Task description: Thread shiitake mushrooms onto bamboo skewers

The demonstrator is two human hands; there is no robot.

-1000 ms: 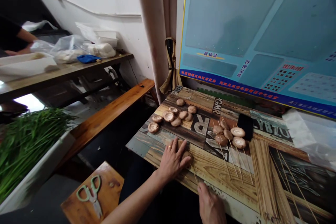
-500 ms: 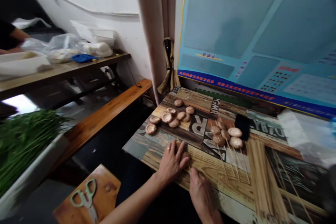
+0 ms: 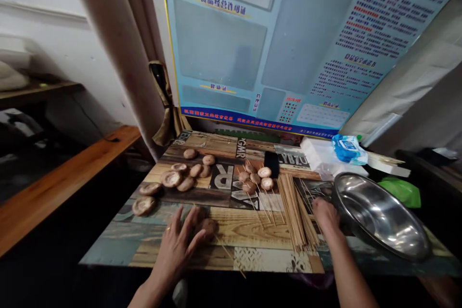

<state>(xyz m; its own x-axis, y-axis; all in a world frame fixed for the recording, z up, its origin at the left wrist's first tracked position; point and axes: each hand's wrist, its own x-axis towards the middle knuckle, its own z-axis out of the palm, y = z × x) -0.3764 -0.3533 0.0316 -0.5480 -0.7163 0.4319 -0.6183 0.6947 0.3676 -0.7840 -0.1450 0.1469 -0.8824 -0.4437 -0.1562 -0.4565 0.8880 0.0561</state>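
My left hand [image 3: 175,245] lies with its fingers spread against shiitake mushrooms [image 3: 208,229] near the table's front edge, partly covering them. From these a thin bamboo skewer [image 3: 228,253] runs out toward the front edge. My right hand [image 3: 327,216] is closed, its fingertips down at a few loose skewers [image 3: 306,191] just right of a thick bundle of bamboo skewers [image 3: 291,211]; what the fingers hold is hidden. Several loose mushrooms [image 3: 171,179] are scattered beyond my left hand. At mid-table sits a cluster of skewered mushrooms [image 3: 254,178], their sticks pointing toward me.
A steel basin [image 3: 382,216] stands on the right of the wood-patterned table [image 3: 119,245]. Behind it are a blue-and-white packet [image 3: 348,149], white plastic [image 3: 317,156] and a green bag [image 3: 402,191]. A dark flat object [image 3: 272,163] lies behind the skewered mushrooms. An orange bench [image 3: 72,180] stands at left.
The view has swung right, bringing the basin into sight. My right hand has left the mushroom by my left hand and moved right to the loose skewers. My left hand stays at the mushrooms.
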